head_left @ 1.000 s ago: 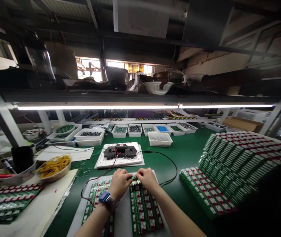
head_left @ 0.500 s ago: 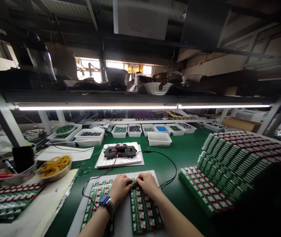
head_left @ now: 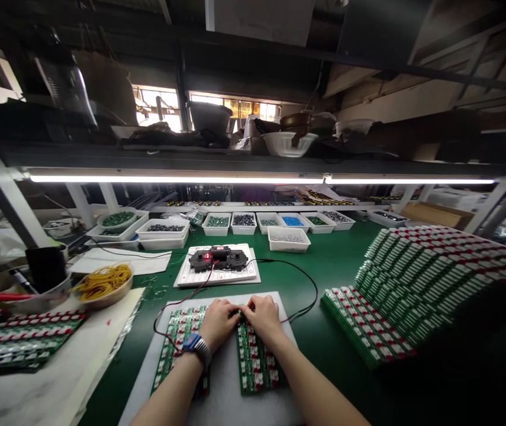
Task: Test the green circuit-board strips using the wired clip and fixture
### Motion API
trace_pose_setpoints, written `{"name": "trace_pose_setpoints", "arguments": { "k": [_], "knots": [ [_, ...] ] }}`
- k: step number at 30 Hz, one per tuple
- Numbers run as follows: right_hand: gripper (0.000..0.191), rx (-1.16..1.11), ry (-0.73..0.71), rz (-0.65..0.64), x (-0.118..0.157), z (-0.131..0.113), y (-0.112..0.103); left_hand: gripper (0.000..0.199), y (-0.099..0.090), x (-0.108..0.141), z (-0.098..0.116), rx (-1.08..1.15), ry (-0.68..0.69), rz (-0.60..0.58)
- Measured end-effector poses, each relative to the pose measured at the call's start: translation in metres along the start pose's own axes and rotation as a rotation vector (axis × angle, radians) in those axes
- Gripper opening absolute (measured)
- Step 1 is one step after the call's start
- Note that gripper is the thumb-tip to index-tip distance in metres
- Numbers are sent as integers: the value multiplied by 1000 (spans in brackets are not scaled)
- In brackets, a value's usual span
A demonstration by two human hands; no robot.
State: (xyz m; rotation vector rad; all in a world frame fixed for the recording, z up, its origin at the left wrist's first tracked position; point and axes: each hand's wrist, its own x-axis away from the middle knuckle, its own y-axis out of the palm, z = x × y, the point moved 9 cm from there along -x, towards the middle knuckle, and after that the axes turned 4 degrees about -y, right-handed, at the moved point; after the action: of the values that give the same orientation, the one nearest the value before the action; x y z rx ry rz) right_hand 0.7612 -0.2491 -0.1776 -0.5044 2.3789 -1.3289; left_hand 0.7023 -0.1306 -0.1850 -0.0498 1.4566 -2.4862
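Two green circuit board panels with rows of white and red parts lie on a pale mat [head_left: 226, 390]. The left circuit board panel [head_left: 177, 331] is partly covered by my left forearm. At the far end of the right circuit board panel [head_left: 255, 361], my left hand [head_left: 219, 322] and my right hand [head_left: 262, 319] meet, fingers pinched together on its upper edge. A small dark bit shows between the fingertips; its kind is hidden. Beyond the mat, a black device [head_left: 218, 258] with a glowing red light rests on a white block, red and black wires running from it.
Stacked circuit board panels [head_left: 425, 290] rise at the right, with a lower stack [head_left: 368, 325] beside them. Several white bins of small parts, one a front bin [head_left: 289, 239], line the back. Left are a bowl of yellow rubber bands [head_left: 105, 284] and more panels [head_left: 26, 337].
The whole view has shifted, with the bench appearing higher. A red light on the black device glows brighter. Both hands stay at the right panel's far end, fingertips slightly closer together.
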Motion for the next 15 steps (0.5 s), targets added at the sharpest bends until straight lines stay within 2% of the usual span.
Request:
{"name": "trace_pose_setpoints", "arguments": {
  "k": [8,11,13,15],
  "knots": [
    [24,-30,-27,27,-1,-1,0,23,-1,0,1,-4,1,-1],
    [27,-13,-24,37,0,-2,-2,37,-4,0,3,-4,-11,0],
    [28,-2,-23,43,0,-3,-3,50,-12,5,3,6,-13,26],
    [29,0,-32,47,1,-4,-4,48,-25,18,0,19,11,61]
  ]
}}
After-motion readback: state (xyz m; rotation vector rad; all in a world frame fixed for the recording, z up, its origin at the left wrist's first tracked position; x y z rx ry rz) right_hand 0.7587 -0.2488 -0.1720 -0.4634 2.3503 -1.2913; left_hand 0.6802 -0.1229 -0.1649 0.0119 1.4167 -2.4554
